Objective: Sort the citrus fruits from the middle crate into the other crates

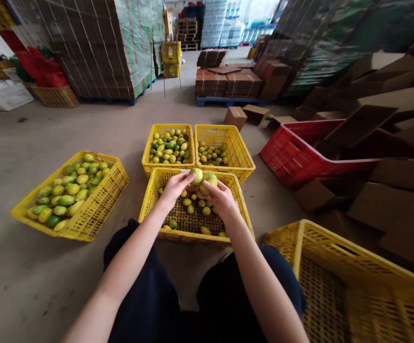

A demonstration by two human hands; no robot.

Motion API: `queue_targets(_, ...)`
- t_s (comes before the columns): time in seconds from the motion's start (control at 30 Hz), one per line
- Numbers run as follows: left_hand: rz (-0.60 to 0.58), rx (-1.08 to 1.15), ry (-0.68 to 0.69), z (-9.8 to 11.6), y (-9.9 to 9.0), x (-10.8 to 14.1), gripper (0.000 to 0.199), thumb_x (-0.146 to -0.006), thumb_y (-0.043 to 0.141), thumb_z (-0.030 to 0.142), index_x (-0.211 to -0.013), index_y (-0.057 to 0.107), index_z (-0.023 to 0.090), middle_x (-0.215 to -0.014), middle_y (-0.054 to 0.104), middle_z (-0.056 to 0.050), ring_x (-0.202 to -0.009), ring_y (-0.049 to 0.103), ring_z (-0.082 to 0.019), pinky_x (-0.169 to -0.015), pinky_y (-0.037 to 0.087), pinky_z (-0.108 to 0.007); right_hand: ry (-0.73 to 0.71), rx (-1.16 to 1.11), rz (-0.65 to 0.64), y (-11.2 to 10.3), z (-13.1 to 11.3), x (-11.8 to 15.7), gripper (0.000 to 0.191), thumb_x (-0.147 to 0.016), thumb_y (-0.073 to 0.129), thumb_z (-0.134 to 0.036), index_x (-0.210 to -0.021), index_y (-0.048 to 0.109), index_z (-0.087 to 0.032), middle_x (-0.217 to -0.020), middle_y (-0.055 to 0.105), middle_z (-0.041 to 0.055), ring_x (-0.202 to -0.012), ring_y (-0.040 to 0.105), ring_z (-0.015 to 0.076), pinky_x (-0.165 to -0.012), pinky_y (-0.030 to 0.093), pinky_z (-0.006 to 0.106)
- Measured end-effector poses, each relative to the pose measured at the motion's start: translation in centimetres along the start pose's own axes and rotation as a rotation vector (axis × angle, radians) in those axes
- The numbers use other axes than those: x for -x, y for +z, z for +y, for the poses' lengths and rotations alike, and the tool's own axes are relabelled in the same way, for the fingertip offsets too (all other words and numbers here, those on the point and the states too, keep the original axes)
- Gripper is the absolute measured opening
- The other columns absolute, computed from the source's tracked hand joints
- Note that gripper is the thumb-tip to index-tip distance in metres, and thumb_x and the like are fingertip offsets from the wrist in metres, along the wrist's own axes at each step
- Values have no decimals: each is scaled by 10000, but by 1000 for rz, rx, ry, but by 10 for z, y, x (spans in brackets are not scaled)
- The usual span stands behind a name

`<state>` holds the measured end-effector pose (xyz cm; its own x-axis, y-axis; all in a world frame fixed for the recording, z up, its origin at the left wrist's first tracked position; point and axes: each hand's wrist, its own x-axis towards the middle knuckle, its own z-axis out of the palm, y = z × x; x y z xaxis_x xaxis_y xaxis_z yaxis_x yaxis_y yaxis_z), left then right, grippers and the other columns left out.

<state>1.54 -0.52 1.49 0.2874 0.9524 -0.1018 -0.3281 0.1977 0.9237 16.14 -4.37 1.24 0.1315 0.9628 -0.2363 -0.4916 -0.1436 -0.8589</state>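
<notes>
Item, one left hand [176, 188], closed by fingers and thumb around a pale fruit [196, 176]; item, one right hand [224, 200], likewise grasping a greener fruit [210, 179]. From where I stand the two fruits look side by side, lifted over the far half of the near crate [243, 205], yellow mesh, thinly strewn with loose fruits [190, 209]. Beyond it, adjoining: a back-left crate [147, 147], well stocked, and a back-right crate [237, 143], sparsely stocked. Set apart on the floor [35, 276]: a heaped left crate [110, 200]; at the right, a large yellow crate [335, 243] and a red crate [281, 157] among cardboard boxes [371, 190]. Handling note, my judgement: light fingertip pressure suits round, probably smooth skins; best held low over the mesh, so a slip spares them the floor; a slow turn would show the undersides, which I cannot see.
</notes>
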Motion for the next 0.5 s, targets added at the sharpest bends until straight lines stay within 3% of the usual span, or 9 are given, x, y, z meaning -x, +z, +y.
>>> queue_targets(0.23,49,150,-17,2,3,-1,167,-742,718,205,-906,706,174,-986,709,-31,-961,631,-150,-973,451,-334,-34,55,103,-6,-1,-5,353,-525,834,-349,-807,685,-198,-697,688,-35,-575,607,98,-499,448,195)
queue_targets(0.5,121,216,-40,2,-1,-5,112,-789,660,174,-899,681,182,-958,703,-26,-883,661,-153,-959,474,-399,-37,21,4,-9,-5,-3,319,-527,829,-303,-804,690,-225,-726,693,-43,-629,622,98,-569,468,202)
